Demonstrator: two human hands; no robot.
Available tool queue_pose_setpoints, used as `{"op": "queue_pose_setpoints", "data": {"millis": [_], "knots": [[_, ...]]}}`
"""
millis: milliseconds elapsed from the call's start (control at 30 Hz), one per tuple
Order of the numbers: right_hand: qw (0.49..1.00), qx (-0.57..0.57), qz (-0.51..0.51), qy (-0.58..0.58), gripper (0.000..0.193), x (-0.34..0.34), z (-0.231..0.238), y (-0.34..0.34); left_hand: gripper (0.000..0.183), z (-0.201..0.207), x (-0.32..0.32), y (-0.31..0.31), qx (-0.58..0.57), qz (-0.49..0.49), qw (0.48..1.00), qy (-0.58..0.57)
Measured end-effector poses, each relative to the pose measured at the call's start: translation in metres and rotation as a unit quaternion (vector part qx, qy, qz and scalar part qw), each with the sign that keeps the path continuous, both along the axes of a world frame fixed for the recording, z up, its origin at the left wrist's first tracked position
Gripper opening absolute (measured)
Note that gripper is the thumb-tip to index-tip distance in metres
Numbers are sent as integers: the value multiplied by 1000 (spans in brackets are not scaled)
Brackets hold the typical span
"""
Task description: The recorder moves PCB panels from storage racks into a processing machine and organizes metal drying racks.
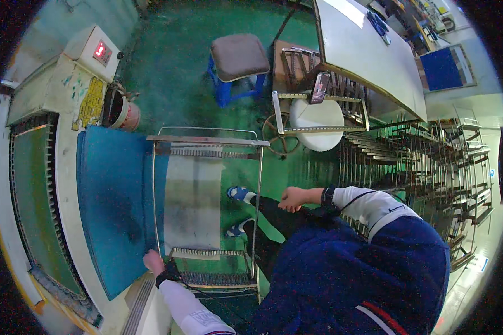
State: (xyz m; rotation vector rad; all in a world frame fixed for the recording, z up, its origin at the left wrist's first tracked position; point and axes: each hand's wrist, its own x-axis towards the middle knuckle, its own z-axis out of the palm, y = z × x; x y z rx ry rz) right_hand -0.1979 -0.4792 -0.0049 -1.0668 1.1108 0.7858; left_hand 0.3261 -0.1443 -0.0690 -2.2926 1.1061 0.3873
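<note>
My left hand (pixel 153 261) is at the near corner of a large blue board (pixel 114 209), right beside the thin side rail of a metal rack (pixel 207 138). Its fingers look bent and closed; whether they grip the board's edge or the rail is hidden. The rack has rows of slotted, comb-like bars at its far and near ends. A pale sheet (pixel 193 201) shows through its middle. Held in front of my body, over my leg, my right hand (pixel 290 199) has its fingers curled in, with no object visible in it.
At left stands a machine with a green panel (pixel 34 184) and a control box (pixel 95 53). A bucket (pixel 126 114), a cushioned stool (pixel 239 58) and a round white stool (pixel 318 125) are ahead. Many metal racks (pixel 419 151) crowd the right, below a white table (pixel 369 50).
</note>
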Motion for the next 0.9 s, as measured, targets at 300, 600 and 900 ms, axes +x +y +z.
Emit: {"op": "queue_pose_setpoints", "data": {"millis": [300,600,900], "knots": [[996,64,-58,-22,31,-8,-19,-1,27,-24,24,12,-8,132,989,57],[998,42,-21,-47,31,0,-25,12,27,-35,27,28,-14,182,980,84],[999,43,-10,-29,31,0,-27,15,28,-28,16,32,-29,242,964,107]]}}
